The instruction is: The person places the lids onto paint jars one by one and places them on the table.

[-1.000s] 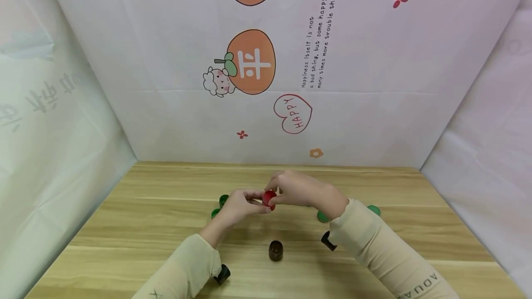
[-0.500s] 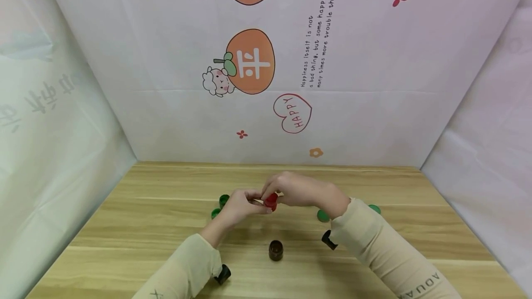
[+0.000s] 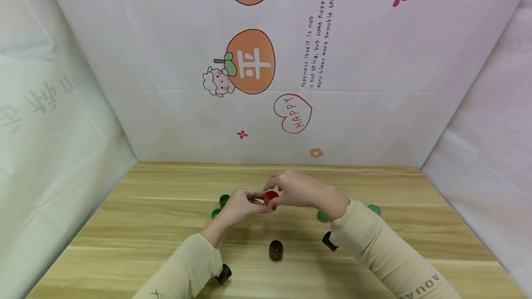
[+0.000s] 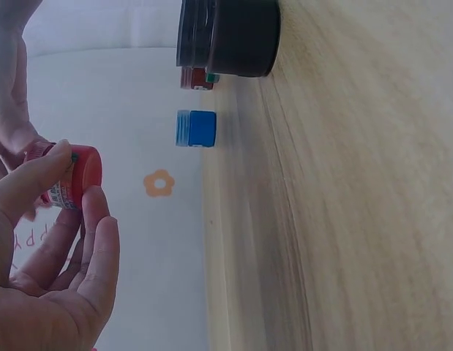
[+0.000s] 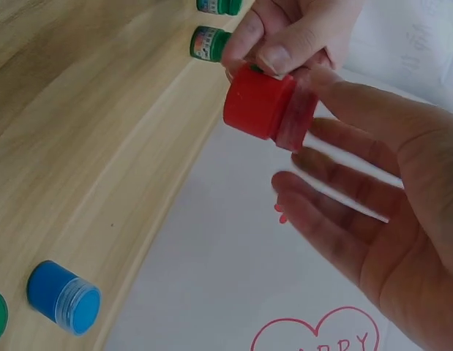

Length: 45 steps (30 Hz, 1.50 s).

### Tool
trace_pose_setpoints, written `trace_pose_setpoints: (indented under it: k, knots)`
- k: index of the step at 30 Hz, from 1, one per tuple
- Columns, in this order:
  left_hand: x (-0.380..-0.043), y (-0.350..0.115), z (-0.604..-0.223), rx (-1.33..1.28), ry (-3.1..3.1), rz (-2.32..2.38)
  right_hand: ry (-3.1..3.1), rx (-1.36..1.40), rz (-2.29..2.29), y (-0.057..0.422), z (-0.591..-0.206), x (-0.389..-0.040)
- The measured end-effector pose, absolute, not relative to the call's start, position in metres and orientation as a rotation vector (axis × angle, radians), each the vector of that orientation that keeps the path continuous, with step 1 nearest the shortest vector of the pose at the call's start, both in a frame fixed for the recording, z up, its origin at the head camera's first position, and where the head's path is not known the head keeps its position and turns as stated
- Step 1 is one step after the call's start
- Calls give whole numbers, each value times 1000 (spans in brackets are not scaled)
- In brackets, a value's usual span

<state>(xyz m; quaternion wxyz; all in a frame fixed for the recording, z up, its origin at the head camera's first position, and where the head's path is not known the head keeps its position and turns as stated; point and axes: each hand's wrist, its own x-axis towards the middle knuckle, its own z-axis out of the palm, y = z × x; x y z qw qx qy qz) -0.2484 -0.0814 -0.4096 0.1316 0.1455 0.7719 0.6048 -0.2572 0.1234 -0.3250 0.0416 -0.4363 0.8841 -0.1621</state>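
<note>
A small red paint jar (image 3: 271,196) is held up above the table between both hands. The left hand (image 3: 238,206) grips its body with thumb and fingers; in the left wrist view the jar's label (image 4: 61,194) shows under the thumb. At the jar's other end is the right hand (image 3: 299,189), its thumb and fingertips around the clear-looking lid (image 5: 296,121). The other fingers of that hand are spread away from the jar in the right wrist view. Part of the jar is covered by the fingers.
A dark brown jar (image 3: 275,250) stands in front of the hands. Green jars (image 3: 224,200) are left of them, and more green ones (image 3: 374,209) stand by the right forearm. A blue jar (image 4: 200,128) shows in both wrist views. A printed white sheet (image 3: 365,119) hangs behind.
Around the red jar's lid, the right hand's fingers turned over toward the left, then turned back. The left hand has stayed nearly still, and the jars on the table have not moved.
</note>
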Motion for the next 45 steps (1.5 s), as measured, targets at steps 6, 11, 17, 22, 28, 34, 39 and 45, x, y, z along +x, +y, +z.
trace_pose_setpoints:
  k: [6, 11, 17, 22, 28, 34, 39, 45]
  knots:
    - [-248, -82, -408, 395, 2230, 1769, 2585, -1511, -523, 127, -323, -261]
    - [-248, -82, -408, 400, 2216, 1781, 2597, -1500, -481, 127, -319, -259]
    - [-248, -82, -408, 405, 2212, 1778, 2663, -1327, -486, 124, -319, -256]
    - [-247, -82, -408, 402, 2205, 1787, 2689, -1262, -499, 124, -320, -256]
    - [-247, -82, -410, 403, 2215, 1794, 2581, -1479, -486, 128, -318, -261]
    - [-246, -82, -410, 422, 2193, 1809, 2527, -1548, -478, 127, -316, -260]
    - [-245, -82, -410, 427, 2191, 1800, 2556, -1489, -481, 128, -318, -259]
    - [-245, -82, -410, 447, 2203, 1784, 2609, -1432, -476, 130, -320, -258]
